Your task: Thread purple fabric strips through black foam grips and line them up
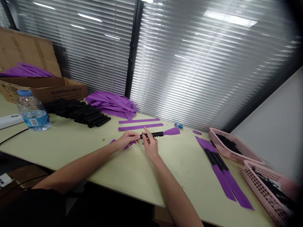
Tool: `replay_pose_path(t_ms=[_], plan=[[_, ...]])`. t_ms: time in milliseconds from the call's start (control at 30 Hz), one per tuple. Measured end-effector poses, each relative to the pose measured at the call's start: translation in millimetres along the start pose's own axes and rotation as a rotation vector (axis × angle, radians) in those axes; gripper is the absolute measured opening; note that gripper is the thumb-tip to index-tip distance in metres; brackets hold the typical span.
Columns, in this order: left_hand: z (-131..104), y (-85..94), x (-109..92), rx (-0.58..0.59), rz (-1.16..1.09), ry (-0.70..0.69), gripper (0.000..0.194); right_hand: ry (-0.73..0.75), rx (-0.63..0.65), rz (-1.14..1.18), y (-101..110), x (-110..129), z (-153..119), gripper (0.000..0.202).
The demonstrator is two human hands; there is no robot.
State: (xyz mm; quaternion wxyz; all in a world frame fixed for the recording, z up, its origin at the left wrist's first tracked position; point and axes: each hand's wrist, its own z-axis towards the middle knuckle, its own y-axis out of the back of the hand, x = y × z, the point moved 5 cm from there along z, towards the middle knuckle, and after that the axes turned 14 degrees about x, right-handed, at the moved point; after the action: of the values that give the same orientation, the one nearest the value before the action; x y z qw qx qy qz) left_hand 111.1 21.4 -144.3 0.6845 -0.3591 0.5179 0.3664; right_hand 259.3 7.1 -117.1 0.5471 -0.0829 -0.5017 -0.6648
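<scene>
Your left hand [127,139] pinches a purple strip [172,131] between thumb and fingers, right at the left end of a black tube [158,134]. Your right hand [151,145] grips that tube between thumb and fingers, with one finger pointing up past it. The tube is held roughly level, just above the near-middle of the pale table [184,176]; the strip runs through it, flaring out flat at the right end and trailing below your left hand at the other.

Just beyond your hands, two flat purple strips [140,127] lie side by side. Near them, to the right, are a small blue object [179,125], too small to make out, and a short purple scrap [197,132].

Farther right lie purple strips with black tubes around their middles [228,186], next to two pink baskets [258,193] holding dark items.

To your left, beyond your forearm, are a pile of black tubes [82,110] and a heap of loose purple strips [111,104]. Behind the tubes stands an open cardboard box [68,91] with more purple strips inside. A partly filled water bottle [35,115] stands upright before it. Slatted blinds [201,69] rise behind the table.
</scene>
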Motion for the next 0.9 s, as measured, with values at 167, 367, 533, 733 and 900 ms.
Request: replay_pose_path(t_ms=[167, 367, 533, 733, 900], plan=[[0, 0.0, -1, 0.031, 0.012, 0.058, 0.035, -0.049, -0.048, 0.099, 6, -6, 2, 0.046], [-1, 1.7, -2, 0.021, 0.089, 0.091, 0.035, -0.097, -0.101, 0.171, 8, -14, 2, 0.048], [-2, -2.0, -6, -0.007, 0.033, 0.056, 0.03, -0.092, -0.101, 0.18, 6, -10, 1, 0.046], [-4, -6.8, -13, -0.018, -0.004, 0.041, 0.028, -0.084, -0.107, 0.16, 5, -8, -1, 0.047], [-3, -4.3, -10, -0.036, -0.013, 0.014, 0.021, -0.055, -0.091, 0.085, 5, -8, -1, 0.05]])
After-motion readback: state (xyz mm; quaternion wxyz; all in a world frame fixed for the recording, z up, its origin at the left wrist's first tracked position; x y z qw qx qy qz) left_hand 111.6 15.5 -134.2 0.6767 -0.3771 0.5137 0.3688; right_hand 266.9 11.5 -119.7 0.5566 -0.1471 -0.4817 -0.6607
